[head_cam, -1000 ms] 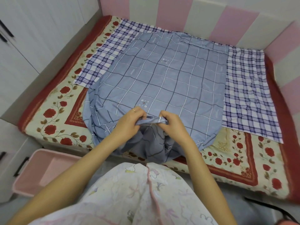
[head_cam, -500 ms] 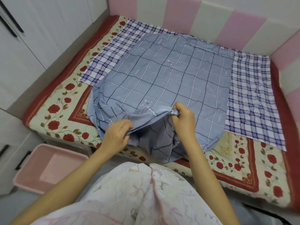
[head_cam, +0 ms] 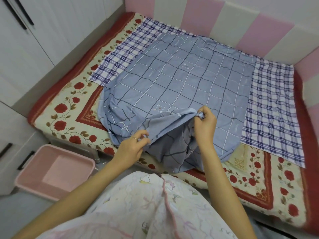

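1. The left hand (head_cam: 133, 147) reaches forward, its thumb and fingers pinching the hem of the blue checked cover (head_cam: 181, 87).
2. The right hand (head_cam: 205, 123) is farther forward, fingers curled, gripping the same hem.
3. Both forearms are bare.

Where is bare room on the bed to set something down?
Bare quilt left of the cover, below the plaid cloth; more at the near right corner, in front of the plaid. Crowded: mid near edge, where left hand and right hand grip the cover's opening.

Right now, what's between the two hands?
Head view: the blue checked cover, its open hem stretched from the left hand to the right hand; both hold it.
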A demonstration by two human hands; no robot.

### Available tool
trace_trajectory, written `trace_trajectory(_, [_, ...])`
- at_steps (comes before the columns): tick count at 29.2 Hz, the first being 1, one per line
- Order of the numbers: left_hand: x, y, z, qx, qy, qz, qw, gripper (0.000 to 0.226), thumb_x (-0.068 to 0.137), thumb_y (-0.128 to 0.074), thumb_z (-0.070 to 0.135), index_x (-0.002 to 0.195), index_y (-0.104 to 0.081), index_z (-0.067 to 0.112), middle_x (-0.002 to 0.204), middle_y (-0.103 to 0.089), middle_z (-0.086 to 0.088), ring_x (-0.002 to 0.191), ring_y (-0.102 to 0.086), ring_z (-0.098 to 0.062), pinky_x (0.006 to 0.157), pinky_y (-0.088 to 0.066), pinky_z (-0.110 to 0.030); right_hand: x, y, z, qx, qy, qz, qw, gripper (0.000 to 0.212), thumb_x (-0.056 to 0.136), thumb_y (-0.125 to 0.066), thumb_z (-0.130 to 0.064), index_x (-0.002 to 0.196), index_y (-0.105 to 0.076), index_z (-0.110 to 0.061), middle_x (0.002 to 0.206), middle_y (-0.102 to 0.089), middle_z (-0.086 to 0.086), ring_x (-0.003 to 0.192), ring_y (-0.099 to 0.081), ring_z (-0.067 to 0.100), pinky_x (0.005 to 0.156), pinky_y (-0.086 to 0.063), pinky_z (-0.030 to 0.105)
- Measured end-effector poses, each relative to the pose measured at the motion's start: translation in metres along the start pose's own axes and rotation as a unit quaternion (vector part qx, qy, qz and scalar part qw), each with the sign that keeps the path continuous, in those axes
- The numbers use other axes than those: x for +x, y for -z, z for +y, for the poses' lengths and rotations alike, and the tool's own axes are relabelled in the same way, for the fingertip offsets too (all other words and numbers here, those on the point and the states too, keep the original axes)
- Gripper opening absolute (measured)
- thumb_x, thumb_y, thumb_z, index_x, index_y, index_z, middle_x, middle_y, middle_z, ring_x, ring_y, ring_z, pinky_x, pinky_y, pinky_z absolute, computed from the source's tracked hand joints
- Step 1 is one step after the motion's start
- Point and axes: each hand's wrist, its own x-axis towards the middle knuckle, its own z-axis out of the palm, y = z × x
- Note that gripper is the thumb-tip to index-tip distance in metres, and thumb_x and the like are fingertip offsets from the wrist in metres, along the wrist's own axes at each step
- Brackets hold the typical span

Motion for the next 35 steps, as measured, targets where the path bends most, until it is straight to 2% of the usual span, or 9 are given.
trace_trajectory(3, [0.003,-0.007,0.006,-0.001,-0.037,-0.018,0.999,0.045,0.071,-0.053,-0.006,0.11,-0.058,0.018,0.13,-0.045,-0.009,0.078,-0.054,-0.019,0.05,-0.044,-0.023,0.0,-0.001,0.0,0.033,-0.004,0.001,0.999,0.039,0.077,-0.043,0.015,0.063,-0.034,-0.02,0.058,-0.032,-0.003,0.048,-0.029,0.0,0.047,-0.023,0.014])
trace_trajectory(6, [0.003,-0.017,0.01,-0.033,0.04,-0.019,0.998,0.041,0.082,-0.04,0.009,0.118,-0.06,0.017,0.133,-0.046,-0.009,0.077,-0.061,-0.024,0.054,-0.051,-0.026,-0.001,-0.003,0.0,0.053,-0.002,-0.003,0.999,0.039,0.077,-0.044,0.015,0.062,-0.034,-0.019,0.058,-0.031,-0.003,0.049,-0.029,-0.001,0.048,-0.023,0.013])
trace_trajectory(12, [0.01,-0.013,0.01,-0.007,0.066,0.049,0.997,0.028,0.085,-0.055,0.032,0.102,-0.07,0.015,0.106,-0.061,-0.001,0.074,-0.061,-0.012,0.049,-0.052,-0.027,0.001,0.0,0.001,0.058,-0.015,0.008,0.998,0.04,0.075,-0.045,0.016,0.06,-0.034,-0.02,0.057,-0.032,-0.004,0.048,-0.03,-0.001,0.048,-0.023,0.013])
trace_trajectory(17, [0.014,0.003,-0.002,0.006,0.089,0.151,0.984,0.013,0.084,-0.062,0.022,0.086,-0.074,0.016,0.089,-0.07,0.006,0.09,-0.057,-0.01,0.08,-0.038,-0.029,0.009,0.007,0.006,0.014,-0.023,-0.023,0.999,0.036,0.075,-0.048,0.01,0.059,-0.037,-0.021,0.056,-0.034,-0.005,0.048,-0.029,0.002,0.049,-0.024,0.017])
trace_trajectory(21, [0.017,0.011,-0.017,-0.018,0.102,0.167,0.981,0.016,0.083,-0.062,0.026,0.085,-0.074,0.015,0.091,-0.071,0.004,0.095,-0.057,-0.008,0.091,-0.03,-0.03,0.01,0.01,0.005,-0.016,-0.014,-0.068,0.997,0.033,0.077,-0.053,0.002,0.059,-0.037,-0.021,0.055,-0.034,-0.005,0.049,-0.027,0.003,0.049,-0.023,0.02])
trace_trajectory(25, [0.018,0.017,-0.019,-0.06,0.125,0.152,0.979,0.014,0.081,-0.065,0.022,0.083,-0.074,0.012,0.09,-0.07,0.004,0.091,-0.06,-0.01,0.088,-0.042,-0.039,0.011,0.011,0.006,-0.053,-0.026,-0.089,0.994,0.03,0.076,-0.052,0.001,0.058,-0.039,-0.019,0.054,-0.034,-0.003,0.051,-0.028,0.008,0.05,-0.024,0.025])
trace_trajectory(27, [0.018,0.02,-0.017,-0.098,0.147,0.144,0.974,0.003,0.079,-0.069,0.011,0.081,-0.072,0.009,0.087,-0.067,0.004,0.086,-0.06,-0.011,0.084,-0.047,-0.031,0.012,0.012,0.005,-0.066,-0.033,-0.101,0.992,0.029,0.076,-0.053,0.0,0.058,-0.04,-0.019,0.054,-0.035,-0.003,0.051,-0.03,0.01,0.05,-0.025,0.026])
trace_trajectory(31, [0.016,0.024,-0.01,-0.111,0.21,0.13,0.963,0.013,0.074,-0.063,-0.007,0.076,-0.063,0.006,0.08,-0.059,0.001,0.076,-0.053,-0.007,0.071,-0.041,-0.01,0.01,0.013,0.005,-0.075,-0.023,-0.134,0.988,0.029,0.075,-0.061,-0.007,0.06,-0.041,-0.021,0.052,-0.036,-0.006,0.052,-0.032,0.011,0.053,-0.028,0.026])
trace_trajectory(35, [0.023,0.022,-0.029,-0.096,0.274,0.096,0.952,0.032,0.066,-0.049,-0.019,0.064,-0.048,0.013,0.069,-0.049,0.0,0.067,-0.048,-0.017,0.062,-0.037,-0.027,0.008,0.011,-0.001,-0.203,0.062,-0.232,0.949,0.033,0.073,-0.074,-0.039,0.075,-0.047,-0.02,0.056,-0.044,-0.006,0.054,-0.04,0.011,0.05,-0.031,0.027])
